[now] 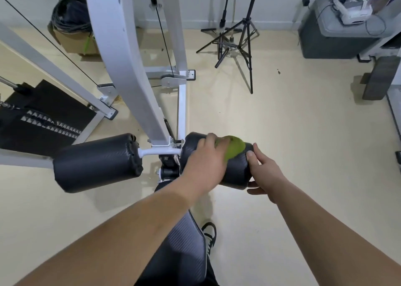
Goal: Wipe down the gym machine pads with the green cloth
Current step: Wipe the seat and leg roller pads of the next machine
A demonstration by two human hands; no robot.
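Note:
Two black roller pads stick out either side of the white machine frame [134,73]. My left hand [206,157] presses the green cloth [235,148] onto the top of the right roller pad [236,173]. My right hand [264,173] grips the outer end of that same pad, thumb on top and fingers underneath. The left roller pad [97,163] is untouched. A black seat pad [182,251] lies below my arms, partly hidden by them.
A black tripod [240,45] stands on the beige floor beyond the pads. A grey box [332,36] with a white headset sits at the far right. A black weight stack [41,121] and a cable are at the left. My shoe [209,233] is beside the seat.

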